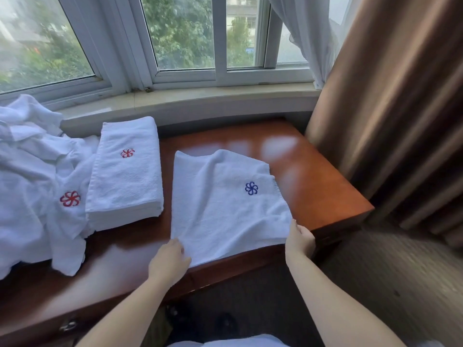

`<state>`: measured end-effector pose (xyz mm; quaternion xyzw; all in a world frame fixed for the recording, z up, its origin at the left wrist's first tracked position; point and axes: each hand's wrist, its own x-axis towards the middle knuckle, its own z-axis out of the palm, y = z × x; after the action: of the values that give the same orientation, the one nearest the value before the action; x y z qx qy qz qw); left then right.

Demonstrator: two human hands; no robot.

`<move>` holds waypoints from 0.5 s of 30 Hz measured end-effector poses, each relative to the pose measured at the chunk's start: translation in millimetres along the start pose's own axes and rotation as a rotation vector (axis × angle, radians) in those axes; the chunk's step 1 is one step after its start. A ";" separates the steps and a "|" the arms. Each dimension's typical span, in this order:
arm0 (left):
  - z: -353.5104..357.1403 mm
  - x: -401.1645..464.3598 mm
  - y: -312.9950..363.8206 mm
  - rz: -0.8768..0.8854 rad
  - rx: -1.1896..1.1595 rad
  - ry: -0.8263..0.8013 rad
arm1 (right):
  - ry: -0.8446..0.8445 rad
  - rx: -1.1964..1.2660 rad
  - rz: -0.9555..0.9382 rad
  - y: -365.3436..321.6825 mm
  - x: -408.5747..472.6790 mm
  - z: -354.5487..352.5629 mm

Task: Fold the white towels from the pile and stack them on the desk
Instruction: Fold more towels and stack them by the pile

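A white towel with a blue flower emblem [225,201] lies folded over on the wooden desk [313,181], its near edge at the desk's front. My left hand [170,259] pinches its near left corner. My right hand [299,237] grips the near right corner. To the left stands a neat stack of folded white towels [127,176] with a red emblem on top. Further left a loose pile of unfolded white towels [30,186] spreads over the desk, one showing a red emblem.
A window sill [200,96] runs behind the desk under the window. A brown curtain [390,108] hangs at the right, close to the desk's right end. Carpet floor [390,279] lies to the right below. A drawer handle [67,325] shows on the desk front.
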<state>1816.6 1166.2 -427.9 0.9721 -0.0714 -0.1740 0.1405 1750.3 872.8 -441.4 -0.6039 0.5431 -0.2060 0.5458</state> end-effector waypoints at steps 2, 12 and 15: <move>3.4 -2.5 7.0 -0.059 -0.032 0.073 | 0.009 0.003 0.047 1.8 2.6 -1.2; 6.0 2.2 4.8 -0.149 -0.160 0.120 | -0.046 0.011 -0.090 -8.8 7.8 -2.3; 5.8 3.3 1.1 -0.202 -0.262 0.140 | 0.032 -0.032 -0.191 -11.9 13.2 -4.1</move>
<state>1817.4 1163.1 -433.8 0.9574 0.0598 -0.1268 0.2525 1756.2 857.2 -434.2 -0.6582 0.4949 -0.2578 0.5054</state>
